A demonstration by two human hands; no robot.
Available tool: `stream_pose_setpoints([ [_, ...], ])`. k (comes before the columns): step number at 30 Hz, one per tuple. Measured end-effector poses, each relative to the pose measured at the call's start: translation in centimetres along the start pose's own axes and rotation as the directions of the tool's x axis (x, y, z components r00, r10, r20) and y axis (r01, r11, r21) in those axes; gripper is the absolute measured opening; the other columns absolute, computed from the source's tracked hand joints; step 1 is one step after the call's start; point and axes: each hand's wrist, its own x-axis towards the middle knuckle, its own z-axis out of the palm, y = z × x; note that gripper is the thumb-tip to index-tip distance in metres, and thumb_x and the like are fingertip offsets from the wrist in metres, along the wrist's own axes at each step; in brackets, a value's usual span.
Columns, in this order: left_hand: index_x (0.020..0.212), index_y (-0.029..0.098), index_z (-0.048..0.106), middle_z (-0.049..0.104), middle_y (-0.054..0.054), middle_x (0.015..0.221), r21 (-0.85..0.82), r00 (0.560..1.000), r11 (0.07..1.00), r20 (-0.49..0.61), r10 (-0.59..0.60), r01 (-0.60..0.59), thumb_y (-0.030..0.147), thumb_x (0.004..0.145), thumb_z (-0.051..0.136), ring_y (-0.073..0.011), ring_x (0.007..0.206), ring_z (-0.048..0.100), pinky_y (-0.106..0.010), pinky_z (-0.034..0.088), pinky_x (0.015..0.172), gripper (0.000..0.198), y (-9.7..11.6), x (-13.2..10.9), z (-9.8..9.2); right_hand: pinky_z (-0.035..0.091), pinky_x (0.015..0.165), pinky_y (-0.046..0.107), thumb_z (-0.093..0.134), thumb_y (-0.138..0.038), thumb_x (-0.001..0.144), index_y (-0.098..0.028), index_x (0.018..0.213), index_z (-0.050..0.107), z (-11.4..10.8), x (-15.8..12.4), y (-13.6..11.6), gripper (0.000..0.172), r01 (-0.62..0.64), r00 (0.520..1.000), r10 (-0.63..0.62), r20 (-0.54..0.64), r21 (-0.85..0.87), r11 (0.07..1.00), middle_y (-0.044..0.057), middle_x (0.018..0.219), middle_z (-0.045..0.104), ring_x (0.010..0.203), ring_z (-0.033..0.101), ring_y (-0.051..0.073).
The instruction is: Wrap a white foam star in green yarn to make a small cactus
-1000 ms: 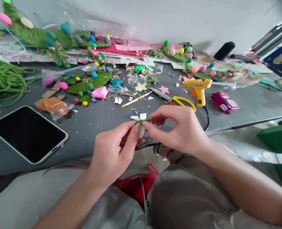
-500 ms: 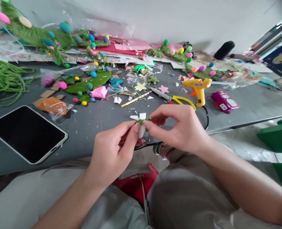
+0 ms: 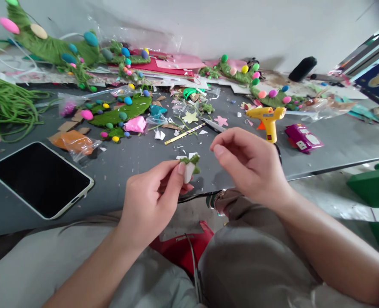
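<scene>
Open strip: table (image 3: 117, 164) between tablet (image 3: 42, 179) and left hand (image 3: 149, 196), running back to the orange packet (image 3: 72, 144).
Narrow gap: between the green piece (image 3: 195, 164) in the left hand and the right hand (image 3: 256, 171).
Obstacles behind that gap: pencil (image 3: 185, 133), lying aslant; scissors (image 3: 214, 125), partly covered by the right hand.
Obstacle beyond the right hand: glue gun (image 3: 267, 117).
Free room, right: table beyond the purple packet (image 3: 303, 137).
Side block, left: yarn heap (image 3: 10, 107).
Rear limit: wall (image 3: 241, 25).

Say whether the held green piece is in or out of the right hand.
Out: the left hand pinches the green piece; the right hand is apart.
</scene>
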Motion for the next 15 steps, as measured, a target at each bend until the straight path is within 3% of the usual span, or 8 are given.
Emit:
stream_pose_setpoints([
  [3, 0.096, 0.020, 0.072, 0.077, 0.005, 0.075, 0.006, 1.000, 1.000, -0.012, -0.001, 0.002, 0.032, 0.100, 0.060, -0.0086, 0.066, 0.077, -0.010, 0.057, 0.063, 0.017, -0.11, 0.05, 0.05, 0.037, 0.055, 0.022, 0.045, -0.016, 0.101, -0.019, 0.081, 0.050, 0.21, -0.29, -0.13, 0.020, 0.027, 0.993, -0.028, 0.112, 0.007, 1.000, -0.004, 0.067, 0.048, 0.059, 0.039, 0.008],
  [7, 0.095, 0.020, 0.072, 0.077, 0.004, 0.076, 0.011, 1.000, 1.000, -0.025, 0.001, -0.001, 0.033, 0.101, 0.059, -0.0094, 0.067, 0.077, -0.011, 0.058, 0.062, 0.019, -0.24, 0.00, -0.04, 0.034, 0.053, 0.023, 0.047, -0.021, 0.102, -0.019, 0.073, 0.048, 0.35, -0.23, 0.13, 0.029, -0.014, 0.995, 0.014, 0.103, -0.003, 1.000, -0.004, 0.063, 0.042, 0.059, 0.036, 0.008],
  [12, 0.098, 0.019, 0.072, 0.078, 0.003, 0.079, 0.015, 1.000, 1.000, -0.024, 0.019, -0.019, 0.032, 0.101, 0.058, -0.0120, 0.068, 0.077, -0.015, 0.060, 0.065, 0.019, -0.41, -0.08, -0.13, 0.047, 0.060, 0.025, 0.063, -0.024, 0.095, -0.018, 0.087, 0.070, 0.17, -0.01, 0.75, 0.012, -0.067, 0.997, 0.064, 0.042, 0.083, 0.994, 0.001, 0.079, 0.067, 0.069, 0.058, 0.011],
  [15, 0.100, 0.020, 0.072, 0.078, 0.003, 0.079, 0.049, 0.998, 0.997, -0.042, 0.053, -0.051, 0.033, 0.100, 0.059, -0.0127, 0.069, 0.077, -0.017, 0.060, 0.066, 0.018, -0.61, -0.07, -0.15, 0.049, 0.061, 0.025, 0.066, -0.021, 0.092, -0.018, 0.102, 0.076, 0.22, -0.31, 0.60, 0.014, -0.006, 0.999, 0.003, 0.051, 0.064, 0.998, 0.002, 0.085, 0.071, 0.069, 0.058, 0.011],
])
